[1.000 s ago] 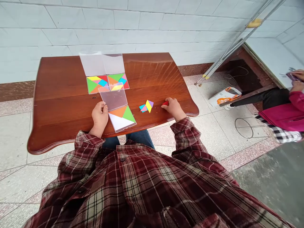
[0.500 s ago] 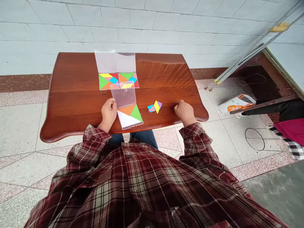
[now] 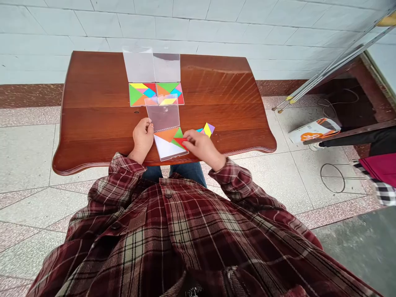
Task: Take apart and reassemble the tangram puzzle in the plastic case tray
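Red piece [image 3: 180,142] pinched in its fingers, my right hand [image 3: 201,145] is over the near case [image 3: 165,149]; my left hand [image 3: 143,137] is at the edge of the clear lid [image 3: 163,116], though from here I can't tell whether its fingers clamp. Farther back, two filled cases [image 3: 140,68] lie open on the tabletop [image 3: 222,93].

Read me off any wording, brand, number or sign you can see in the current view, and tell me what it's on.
Nothing reads clearly enough to quote.
White box: pale lettering on its orange mark, too small and blurred to read.
Plaid shirt: faint lettering on the patch, too faint to read.
Front case, left rear case, right rear case: no lettering visible.
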The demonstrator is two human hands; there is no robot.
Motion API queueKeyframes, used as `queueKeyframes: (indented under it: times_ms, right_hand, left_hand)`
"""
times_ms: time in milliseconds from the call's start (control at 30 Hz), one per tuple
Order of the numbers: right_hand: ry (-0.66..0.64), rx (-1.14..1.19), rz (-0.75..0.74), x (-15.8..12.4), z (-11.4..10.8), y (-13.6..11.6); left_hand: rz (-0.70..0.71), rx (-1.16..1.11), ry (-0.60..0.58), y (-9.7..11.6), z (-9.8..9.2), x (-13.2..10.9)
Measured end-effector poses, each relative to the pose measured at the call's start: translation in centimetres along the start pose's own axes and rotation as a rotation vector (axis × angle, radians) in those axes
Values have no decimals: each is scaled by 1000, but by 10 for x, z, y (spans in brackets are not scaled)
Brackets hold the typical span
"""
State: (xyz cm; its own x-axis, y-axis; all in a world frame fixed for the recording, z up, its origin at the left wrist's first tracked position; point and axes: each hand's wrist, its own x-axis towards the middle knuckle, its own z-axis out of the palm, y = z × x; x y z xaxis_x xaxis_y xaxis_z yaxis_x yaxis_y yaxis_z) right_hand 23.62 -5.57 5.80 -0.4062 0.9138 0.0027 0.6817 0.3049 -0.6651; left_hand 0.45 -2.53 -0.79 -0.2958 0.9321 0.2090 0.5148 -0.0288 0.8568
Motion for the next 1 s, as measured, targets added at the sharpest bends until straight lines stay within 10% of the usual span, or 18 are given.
queueKeyframes:
  times_ms: [267,1000]
  right_hand:
    - [-183,-395,-140,3,37,-50]
    - [-373,-380,-42,15,43,-55]
  left_hand:
    - [23,46,0,3,1,-1]
    - [13,32,16,2,2,-1]
